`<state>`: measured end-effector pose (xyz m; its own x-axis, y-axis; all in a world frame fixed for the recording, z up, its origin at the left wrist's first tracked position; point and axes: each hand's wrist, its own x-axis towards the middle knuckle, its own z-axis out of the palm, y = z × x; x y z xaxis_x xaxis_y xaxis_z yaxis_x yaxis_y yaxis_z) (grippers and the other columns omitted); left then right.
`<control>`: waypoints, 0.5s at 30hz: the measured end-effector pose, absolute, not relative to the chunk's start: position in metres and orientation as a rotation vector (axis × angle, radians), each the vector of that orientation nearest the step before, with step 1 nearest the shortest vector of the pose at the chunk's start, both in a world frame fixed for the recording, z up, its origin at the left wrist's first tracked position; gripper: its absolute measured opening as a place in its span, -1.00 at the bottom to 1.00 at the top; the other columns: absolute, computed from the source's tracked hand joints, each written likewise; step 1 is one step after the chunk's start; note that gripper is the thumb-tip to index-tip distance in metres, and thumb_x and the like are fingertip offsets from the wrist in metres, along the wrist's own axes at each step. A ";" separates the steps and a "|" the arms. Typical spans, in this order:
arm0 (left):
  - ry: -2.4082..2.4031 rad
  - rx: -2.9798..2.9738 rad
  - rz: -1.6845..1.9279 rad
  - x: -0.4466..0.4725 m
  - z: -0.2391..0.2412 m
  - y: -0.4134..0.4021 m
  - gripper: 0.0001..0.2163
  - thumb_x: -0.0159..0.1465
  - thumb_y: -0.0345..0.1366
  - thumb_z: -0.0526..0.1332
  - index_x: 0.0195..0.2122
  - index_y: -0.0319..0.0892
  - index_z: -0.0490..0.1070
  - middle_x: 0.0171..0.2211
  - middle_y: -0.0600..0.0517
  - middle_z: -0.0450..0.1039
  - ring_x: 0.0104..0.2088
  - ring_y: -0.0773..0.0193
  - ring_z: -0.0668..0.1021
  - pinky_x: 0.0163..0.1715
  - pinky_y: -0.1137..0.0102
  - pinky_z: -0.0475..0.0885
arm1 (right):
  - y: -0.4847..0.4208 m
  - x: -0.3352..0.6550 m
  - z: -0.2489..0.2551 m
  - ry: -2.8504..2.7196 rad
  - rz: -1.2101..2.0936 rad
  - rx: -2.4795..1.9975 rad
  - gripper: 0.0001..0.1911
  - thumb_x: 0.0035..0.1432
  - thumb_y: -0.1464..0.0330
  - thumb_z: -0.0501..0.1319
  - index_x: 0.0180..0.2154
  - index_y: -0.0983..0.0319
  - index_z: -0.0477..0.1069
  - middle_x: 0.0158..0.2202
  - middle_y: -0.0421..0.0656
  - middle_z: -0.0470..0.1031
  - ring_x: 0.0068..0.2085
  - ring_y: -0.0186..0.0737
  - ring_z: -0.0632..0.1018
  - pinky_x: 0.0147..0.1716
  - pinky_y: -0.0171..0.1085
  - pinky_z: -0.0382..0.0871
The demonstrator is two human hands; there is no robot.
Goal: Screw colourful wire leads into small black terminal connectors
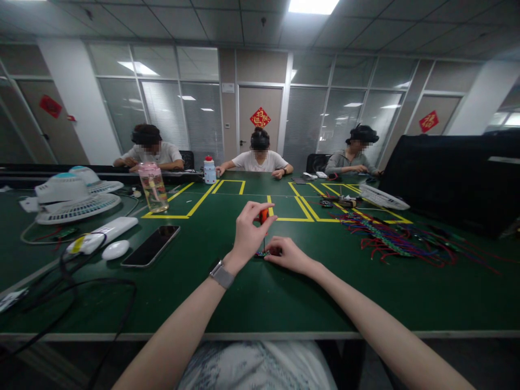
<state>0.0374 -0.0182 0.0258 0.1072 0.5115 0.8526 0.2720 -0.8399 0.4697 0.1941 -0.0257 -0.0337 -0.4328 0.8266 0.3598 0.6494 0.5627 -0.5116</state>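
Fingers curled round an orange-and-black handle, my left hand (252, 227) holds a screwdriver (264, 215) upright. Its thin shaft points down to a small circuit board (260, 254) lying on the green table (292, 303). My right hand (286, 253) rests low beside the shaft, thumb and fingers pinched at the board's right edge. Part of the board is hidden behind the fingers, so its details are too small to tell.
A phone (152, 246), a white mouse (116, 249) and a power strip (103, 235) lie left, near black cables. A pink-lidded bottle (153, 189) stands behind them. Wired boards (390, 238) spread at right before a black screen (450, 181). Several people sit opposite.
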 end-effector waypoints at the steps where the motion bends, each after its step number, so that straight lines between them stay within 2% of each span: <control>1: 0.810 2.207 1.831 0.037 0.027 -0.019 -0.77 0.18 -0.31 0.32 -0.11 -0.09 0.51 -0.25 0.02 0.39 -0.26 0.31 0.50 -0.22 0.38 0.49 | -0.026 0.194 -0.034 -2.216 0.397 -1.178 -0.87 0.03 0.43 0.33 -0.30 0.28 0.55 -0.42 -0.20 0.42 -0.43 -0.36 0.41 -0.39 -0.35 0.29; 4: 0.783 2.201 1.792 0.036 0.027 -0.018 -0.75 0.28 -0.30 0.20 -0.01 -0.08 0.47 -0.10 -0.04 0.37 -0.15 0.28 0.50 -0.10 0.33 0.46 | -0.026 0.195 -0.034 -2.225 0.391 -1.180 -0.88 0.03 0.42 0.33 -0.31 0.28 0.55 -0.43 -0.21 0.41 -0.43 -0.36 0.41 -0.39 -0.35 0.28; 7: 0.663 2.084 1.687 0.038 0.024 -0.014 -0.68 0.38 -0.33 0.01 0.12 -0.10 0.35 0.00 -0.08 0.41 -0.14 0.29 0.55 -0.20 0.39 0.50 | -0.026 0.194 -0.033 -2.233 0.393 -1.176 -0.89 0.04 0.43 0.33 -0.31 0.28 0.55 -0.43 -0.21 0.41 -0.42 -0.35 0.41 -0.38 -0.35 0.28; 10: 0.679 2.053 1.696 0.039 0.023 -0.013 -0.70 0.34 -0.32 0.10 0.09 -0.11 0.38 -0.11 -0.04 0.49 -0.25 0.32 0.56 -0.29 0.43 0.51 | -0.026 0.195 -0.033 -2.231 0.398 -1.174 -0.89 0.04 0.43 0.32 -0.31 0.27 0.55 -0.43 -0.22 0.40 -0.43 -0.36 0.41 -0.39 -0.36 0.28; 13: 0.804 2.117 1.805 0.037 0.026 -0.015 -0.79 0.24 -0.31 0.26 -0.10 -0.12 0.49 -0.27 0.03 0.46 -0.28 0.31 0.52 -0.25 0.41 0.48 | -0.025 0.195 -0.034 -2.224 0.406 -1.173 -0.88 0.03 0.42 0.33 -0.30 0.27 0.55 -0.43 -0.22 0.40 -0.43 -0.36 0.41 -0.39 -0.36 0.28; 15: 0.871 2.138 1.837 0.036 0.029 -0.017 -0.82 0.21 -0.28 0.29 -0.16 -0.12 0.51 -0.29 0.03 0.41 -0.28 0.31 0.50 -0.21 0.39 0.46 | -0.026 0.195 -0.034 -2.221 0.407 -1.173 -0.88 0.03 0.42 0.33 -0.30 0.27 0.55 -0.43 -0.21 0.41 -0.43 -0.36 0.41 -0.39 -0.36 0.28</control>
<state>0.0355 -0.0173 0.0286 0.0592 0.5424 0.8380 0.3055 -0.8091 0.5021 0.1951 -0.0256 -0.0341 -0.4384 0.8254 0.3557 0.6453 0.5646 -0.5146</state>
